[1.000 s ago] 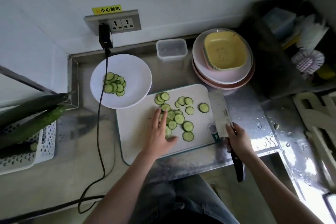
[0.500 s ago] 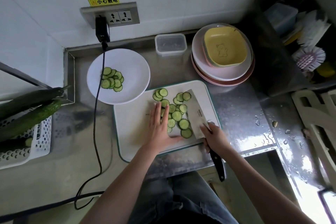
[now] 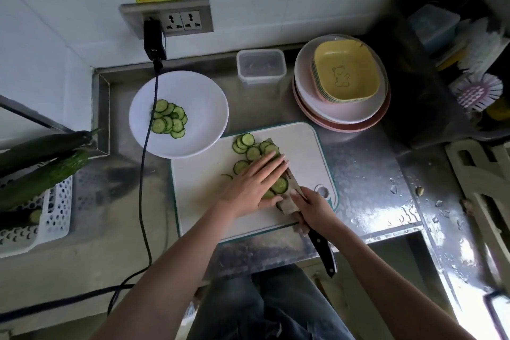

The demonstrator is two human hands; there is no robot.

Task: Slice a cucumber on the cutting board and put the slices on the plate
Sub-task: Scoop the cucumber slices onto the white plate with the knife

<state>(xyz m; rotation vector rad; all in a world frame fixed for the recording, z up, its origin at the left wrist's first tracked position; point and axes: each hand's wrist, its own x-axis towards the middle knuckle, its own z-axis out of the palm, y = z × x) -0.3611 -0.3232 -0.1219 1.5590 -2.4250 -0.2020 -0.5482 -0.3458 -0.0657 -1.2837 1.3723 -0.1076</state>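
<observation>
On the white cutting board (image 3: 198, 190) lie several cucumber slices (image 3: 247, 146). My left hand (image 3: 254, 182) lies flat with straight fingers over the slices, pressing them against the knife blade (image 3: 289, 186). My right hand (image 3: 311, 210) grips the knife's black handle (image 3: 324, 252), with the broad blade slid under the slices and the left fingertips. The white plate (image 3: 204, 107) stands behind the board at the left and holds a small pile of slices (image 3: 169, 119).
Whole cucumbers (image 3: 41, 168) lie across a white basket (image 3: 52, 218) at the left. A black cable (image 3: 143, 188) hangs from the wall socket across the plate. A clear container (image 3: 260, 65) and stacked dishes (image 3: 342, 85) stand behind the board. A dish rack (image 3: 441, 69) sits at the right.
The knife moved left from the board's right edge and slid under the slices. My left hand turned right and laid its fingers over the slices on the blade.
</observation>
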